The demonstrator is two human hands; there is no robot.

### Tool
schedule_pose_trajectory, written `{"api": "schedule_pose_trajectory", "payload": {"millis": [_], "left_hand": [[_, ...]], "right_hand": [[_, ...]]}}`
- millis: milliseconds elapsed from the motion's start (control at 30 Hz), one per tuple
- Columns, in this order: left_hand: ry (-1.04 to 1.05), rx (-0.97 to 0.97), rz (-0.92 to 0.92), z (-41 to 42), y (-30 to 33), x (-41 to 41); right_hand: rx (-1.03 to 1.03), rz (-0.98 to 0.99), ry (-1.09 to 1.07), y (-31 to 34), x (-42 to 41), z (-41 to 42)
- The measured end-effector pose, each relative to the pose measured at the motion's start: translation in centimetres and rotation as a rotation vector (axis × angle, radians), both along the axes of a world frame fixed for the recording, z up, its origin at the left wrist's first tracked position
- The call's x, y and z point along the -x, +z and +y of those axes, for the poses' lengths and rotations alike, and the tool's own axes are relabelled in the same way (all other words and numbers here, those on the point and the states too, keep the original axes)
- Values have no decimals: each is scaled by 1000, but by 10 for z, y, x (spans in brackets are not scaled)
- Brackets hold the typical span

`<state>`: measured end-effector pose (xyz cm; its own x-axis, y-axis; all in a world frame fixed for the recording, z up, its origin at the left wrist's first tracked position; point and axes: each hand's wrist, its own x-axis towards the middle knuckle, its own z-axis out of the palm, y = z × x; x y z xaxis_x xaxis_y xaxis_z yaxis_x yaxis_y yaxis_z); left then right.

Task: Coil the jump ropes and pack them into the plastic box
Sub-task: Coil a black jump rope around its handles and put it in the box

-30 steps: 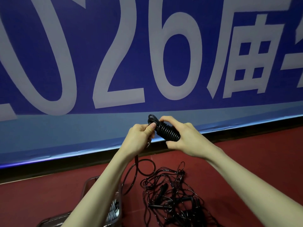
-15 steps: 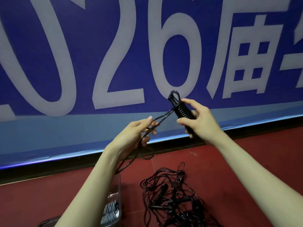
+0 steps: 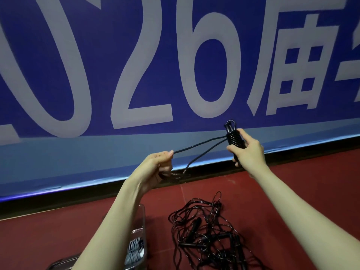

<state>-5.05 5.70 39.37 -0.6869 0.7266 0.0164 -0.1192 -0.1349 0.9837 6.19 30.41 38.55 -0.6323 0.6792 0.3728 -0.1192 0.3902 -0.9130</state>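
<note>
Up in front of the blue banner (image 3: 175,55) we see both arms stretched forward; the right hand (image 3: 248,151) is raised higher, thumb and fingers curled round a black jump rope (image 3: 234,138) whose cord is wound in tight turns about the handles, a small loop standing above the grip; two strands run from that bundle down and leftward to the left hand (image 3: 160,162), which pinches one strand between thumb and forefinger while its other fingers curl over loose cord below. Down on the red floor (image 3: 302,191) lies a tangle of black ropes (image 3: 210,230), handles among them; beside it, partly hidden by the left forearm, stands the clear plastic box (image 3: 143,221), holding coiled grey-and-white rope (image 3: 134,250).
</note>
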Motion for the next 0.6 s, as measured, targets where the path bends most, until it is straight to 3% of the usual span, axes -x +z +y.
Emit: {"api": "schedule_pose_trajectory", "payload": {"millis": [100,200,367,433,467,567,600], "left_hand": [[4,403,368,-4,2,2],[300,669,682,0,-15,14],[641,771,673,3,-69,35],[714,758,506,1,-81,38],[737,631,324,1,-82,41],[670,-122,-382,5,-68,40],[641,-295,-481,5,-62,40]], "right_hand": [[-128,-74,-68,-11,3,3],[-180,-77,-98,-18,4,-2],[-304,30,-125,-4,6,-13],[-337,36,-126,-4,7,-16],[-355,27,-120,-4,8,-18],[-349,-1,-120,-8,11,-18],[-323,-10,-129,-10,13,-16]]}}
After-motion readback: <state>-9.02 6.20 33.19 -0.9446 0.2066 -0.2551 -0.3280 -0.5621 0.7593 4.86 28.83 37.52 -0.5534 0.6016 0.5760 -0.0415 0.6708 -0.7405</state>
